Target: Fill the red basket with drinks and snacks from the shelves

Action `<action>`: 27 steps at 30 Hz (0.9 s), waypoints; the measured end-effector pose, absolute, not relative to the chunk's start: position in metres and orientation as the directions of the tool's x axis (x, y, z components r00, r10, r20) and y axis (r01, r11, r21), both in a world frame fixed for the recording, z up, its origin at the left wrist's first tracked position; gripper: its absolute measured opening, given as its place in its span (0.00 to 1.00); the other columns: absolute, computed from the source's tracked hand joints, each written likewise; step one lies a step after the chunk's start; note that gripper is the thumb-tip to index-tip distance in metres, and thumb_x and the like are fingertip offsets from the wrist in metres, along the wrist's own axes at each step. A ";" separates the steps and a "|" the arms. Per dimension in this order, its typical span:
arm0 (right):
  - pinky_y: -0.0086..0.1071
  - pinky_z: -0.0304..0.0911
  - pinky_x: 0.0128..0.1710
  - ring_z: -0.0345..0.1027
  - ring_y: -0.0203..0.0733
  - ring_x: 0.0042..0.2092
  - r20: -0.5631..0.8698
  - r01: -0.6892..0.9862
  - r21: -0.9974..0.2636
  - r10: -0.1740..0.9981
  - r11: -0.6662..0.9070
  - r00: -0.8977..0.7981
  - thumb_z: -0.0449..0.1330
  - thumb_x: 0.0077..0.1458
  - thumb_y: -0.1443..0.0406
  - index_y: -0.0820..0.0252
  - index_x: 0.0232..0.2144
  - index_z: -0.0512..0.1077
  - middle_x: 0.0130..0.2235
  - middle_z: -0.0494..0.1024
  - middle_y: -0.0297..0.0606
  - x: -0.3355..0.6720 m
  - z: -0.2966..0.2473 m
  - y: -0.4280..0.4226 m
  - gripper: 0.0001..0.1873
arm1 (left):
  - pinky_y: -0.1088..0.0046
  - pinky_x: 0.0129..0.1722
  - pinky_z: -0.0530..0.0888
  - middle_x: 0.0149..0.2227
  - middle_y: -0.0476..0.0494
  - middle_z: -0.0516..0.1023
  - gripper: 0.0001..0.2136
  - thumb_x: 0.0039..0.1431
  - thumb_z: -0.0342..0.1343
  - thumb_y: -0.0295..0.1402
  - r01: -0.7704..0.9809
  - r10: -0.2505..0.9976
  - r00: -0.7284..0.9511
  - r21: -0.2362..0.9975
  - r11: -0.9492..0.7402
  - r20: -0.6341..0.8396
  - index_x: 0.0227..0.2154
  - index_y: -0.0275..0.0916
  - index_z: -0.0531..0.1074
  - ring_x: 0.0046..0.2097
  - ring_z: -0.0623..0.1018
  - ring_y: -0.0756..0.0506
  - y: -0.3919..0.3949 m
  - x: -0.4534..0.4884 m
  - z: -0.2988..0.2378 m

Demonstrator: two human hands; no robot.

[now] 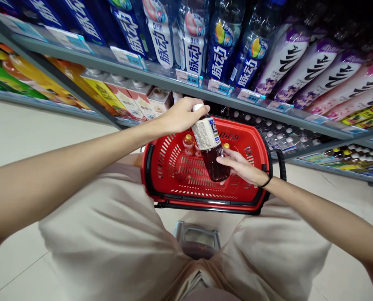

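Observation:
My left hand (181, 116) is closed round the white cap end of a bottle of dark drink (211, 148) with a pale label. My right hand (241, 166) cups the bottle's lower end, fingers curled against it. The bottle hangs tilted over a red shopping basket (161, 167) on the floor in front of my knees. Inside the basket stand two small bottles with orange caps (189, 144), partly hidden behind the held bottle.
Grey store shelves (161, 79) run across the view, stocked with blue-labelled drink bottles (219, 50), purple and pink bottles (314, 67), and juice cartons (126, 98) lower left. White-capped bottles (286, 136) fill the bottom shelf right. A grey stool (197, 240) shows between my legs.

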State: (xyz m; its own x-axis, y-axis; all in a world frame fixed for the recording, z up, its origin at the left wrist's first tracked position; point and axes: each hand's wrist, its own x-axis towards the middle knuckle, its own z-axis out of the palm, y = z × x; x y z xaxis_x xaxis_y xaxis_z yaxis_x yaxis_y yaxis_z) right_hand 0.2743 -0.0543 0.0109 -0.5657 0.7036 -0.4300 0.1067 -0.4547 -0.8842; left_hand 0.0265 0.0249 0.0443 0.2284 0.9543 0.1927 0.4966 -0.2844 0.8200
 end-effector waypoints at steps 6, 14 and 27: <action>0.36 0.81 0.41 0.81 0.46 0.44 -0.444 0.203 -0.895 0.753 -0.397 -0.487 0.77 0.49 0.52 0.61 0.49 0.77 0.48 0.85 0.42 0.267 0.008 -0.057 0.30 | 0.70 0.36 0.67 0.27 0.47 0.73 0.13 0.65 0.49 0.38 0.601 0.950 0.258 0.742 -0.298 0.173 0.29 0.36 0.71 0.31 0.70 0.48 0.019 0.025 0.049; 0.41 0.76 0.56 0.79 0.46 0.52 -0.470 0.215 -0.882 0.760 -0.419 -0.450 0.77 0.50 0.55 0.61 0.51 0.78 0.53 0.84 0.42 0.265 -0.001 -0.060 0.30 | 0.71 0.39 0.70 0.30 0.46 0.78 0.13 0.64 0.49 0.37 0.720 0.923 0.332 0.580 -0.380 0.194 0.33 0.35 0.76 0.33 0.76 0.47 0.016 0.023 0.051; 0.42 0.78 0.41 0.77 0.44 0.36 -0.328 0.473 -0.881 0.720 0.001 -0.612 0.74 0.50 0.47 0.61 0.58 0.70 0.43 0.82 0.41 0.269 -0.019 -0.057 0.40 | 0.66 0.28 0.55 0.19 0.46 0.68 0.18 0.69 0.43 0.42 0.729 0.737 0.675 0.113 -0.675 0.040 0.25 0.41 0.68 0.21 0.63 0.47 0.014 0.019 0.050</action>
